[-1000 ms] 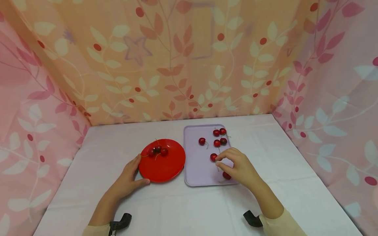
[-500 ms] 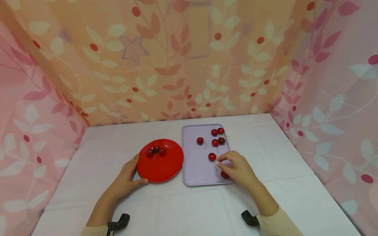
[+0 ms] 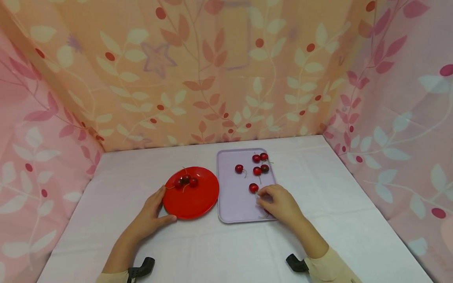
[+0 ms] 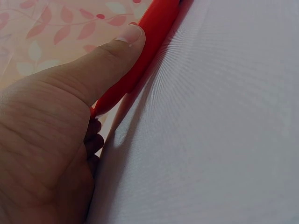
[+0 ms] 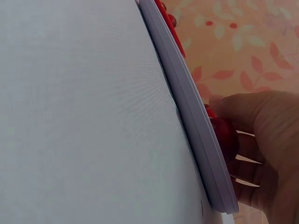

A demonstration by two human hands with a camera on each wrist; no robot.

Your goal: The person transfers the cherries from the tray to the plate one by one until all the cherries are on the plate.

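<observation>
Stem-grab step, I reckon
Head: your right hand (image 3: 281, 202) is nearly closed at the stem (image 3: 256, 195) of a cherry (image 3: 253, 188) on the tray (image 3: 233, 208); can't tell if pinched, so nip lightly. Left wrist: left hand (image 4: 51, 121) spread against the plate (image 4: 156, 32). Right wrist: second cherry (image 5: 226, 138) half-hides your fingers.

1. Beyond the left hand (image 3: 150, 216) and right hand (image 3: 279, 202) hangs an orange-yellow backdrop (image 3: 226, 78), printed with pale and coral leaves, red dots and a faint purple star.
2. Left of the left hand, a pink left drape (image 3: 21, 118) carries white and pink leaves.
3. Right of the right hand, a similar right drape (image 3: 400, 157) slants outward.
4. Beneath both hands, a lightly creased white tablecloth (image 3: 219, 251).
5. Light around the hands is soft.
</observation>
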